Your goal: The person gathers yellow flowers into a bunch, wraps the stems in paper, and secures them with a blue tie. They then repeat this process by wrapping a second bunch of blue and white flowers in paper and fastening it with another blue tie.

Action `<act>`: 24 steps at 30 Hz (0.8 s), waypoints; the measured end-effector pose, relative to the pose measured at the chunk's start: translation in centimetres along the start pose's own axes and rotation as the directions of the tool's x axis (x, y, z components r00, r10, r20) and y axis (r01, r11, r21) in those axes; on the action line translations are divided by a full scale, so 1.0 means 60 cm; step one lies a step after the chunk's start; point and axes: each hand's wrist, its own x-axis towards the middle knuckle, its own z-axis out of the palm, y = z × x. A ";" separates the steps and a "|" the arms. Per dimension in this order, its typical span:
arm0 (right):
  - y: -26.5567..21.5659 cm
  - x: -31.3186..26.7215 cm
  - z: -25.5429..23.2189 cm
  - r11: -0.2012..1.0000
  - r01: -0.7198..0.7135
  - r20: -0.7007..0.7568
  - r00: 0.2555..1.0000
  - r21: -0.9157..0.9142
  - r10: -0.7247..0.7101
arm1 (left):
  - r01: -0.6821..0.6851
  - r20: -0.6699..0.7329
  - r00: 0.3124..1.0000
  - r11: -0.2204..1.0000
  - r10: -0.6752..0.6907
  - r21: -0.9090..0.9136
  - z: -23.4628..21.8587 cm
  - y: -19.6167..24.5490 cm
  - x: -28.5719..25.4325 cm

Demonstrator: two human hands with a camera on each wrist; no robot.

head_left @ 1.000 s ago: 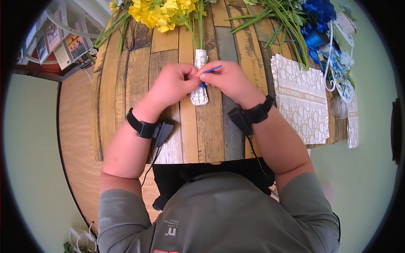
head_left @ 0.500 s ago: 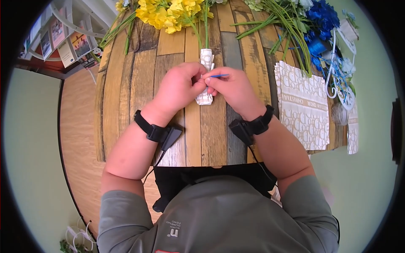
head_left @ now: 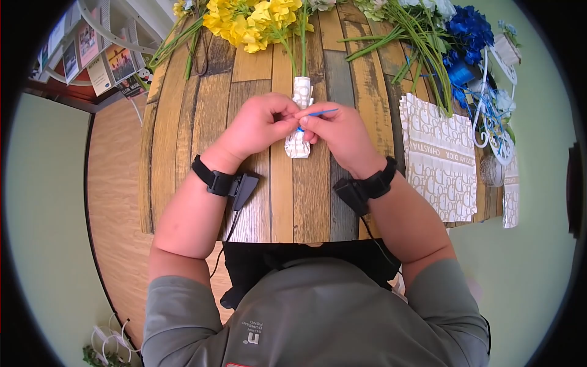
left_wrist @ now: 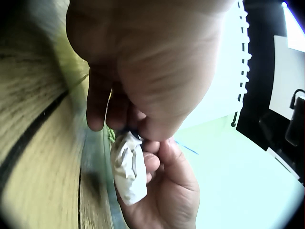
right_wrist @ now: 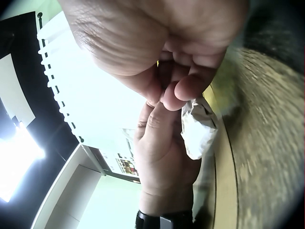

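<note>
A narrow bundle wrapped in white patterned paper (head_left: 297, 148) lies on the table, with green stems (head_left: 303, 58) running out of its far end. Both hands meet over its middle, where a bit of blue ribbon shows round the paper. My right hand (head_left: 339, 131) pinches the blue ribbon (head_left: 324, 112) between thumb and forefinger, and a short end sticks out to the right. Fingertips of my left hand (head_left: 262, 125) pinch the ribbon from the other side, close against the right ones. In the left wrist view the crumpled paper end (left_wrist: 128, 171) shows below the fingers.
Yellow flowers (head_left: 251, 24) lie at the far edge. At the right are patterned paper sheets (head_left: 439, 159), loose green stems (head_left: 428, 58), blue flowers (head_left: 469, 27), a blue ribbon spool (head_left: 460, 73) and a white metal stand (head_left: 504, 147). A magazine rack (head_left: 92, 49) stands beyond the table's left side.
The ribbon end has tilted from slanting upward to nearly flat, and the hands are still together over the bundle. The whole head view has shifted slightly.
</note>
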 end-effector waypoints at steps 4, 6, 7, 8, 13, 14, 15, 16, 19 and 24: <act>0.002 0.004 -0.008 0.996 -0.077 0.026 0.997 0.044 0.076 | 0.049 0.037 0.998 0.998 -0.048 -0.046 -0.010 -0.011 0.001; 0.003 0.004 -0.005 0.995 -0.071 0.011 0.997 0.071 0.070 | 0.011 0.055 0.998 0.999 -0.013 0.044 -0.014 -0.009 0.002; 0.004 0.005 -0.005 0.995 -0.072 0.012 0.997 0.071 0.071 | 0.011 0.054 0.998 0.999 -0.013 0.044 -0.016 -0.003 0.001; 0.005 0.006 -0.006 0.995 -0.074 0.019 0.997 0.067 0.073 | -0.014 0.060 0.998 0.991 0.006 0.130 -0.020 0.006 0.000; 0.008 0.007 -0.006 0.997 -0.073 0.004 0.997 0.035 0.073 | -0.058 0.108 0.994 0.960 0.029 0.274 -0.027 0.031 -0.006; 0.010 0.008 -0.008 0.997 -0.073 0.014 0.997 -0.027 0.073 | -0.061 0.133 0.991 0.953 0.022 0.296 -0.028 0.036 -0.008; 0.012 0.008 -0.010 0.993 -0.072 0.024 0.997 -0.089 0.074 | -0.064 0.158 0.987 0.946 0.014 0.319 -0.028 0.040 -0.010; 0.012 0.007 -0.009 0.993 -0.072 0.024 0.997 -0.089 0.075 | -0.064 0.158 0.987 0.946 0.014 0.318 -0.030 0.043 -0.012; 0.010 0.004 -0.008 0.983 0.015 0.021 1.000 -0.185 -0.011 | -0.146 0.147 0.985 0.906 0.094 0.397 -0.036 0.056 -0.017; 0.008 0.004 -0.017 0.935 0.022 -0.051 0.998 -0.353 -0.042 | 0.067 0.264 0.941 0.879 -0.213 0.472 -0.051 0.066 -0.030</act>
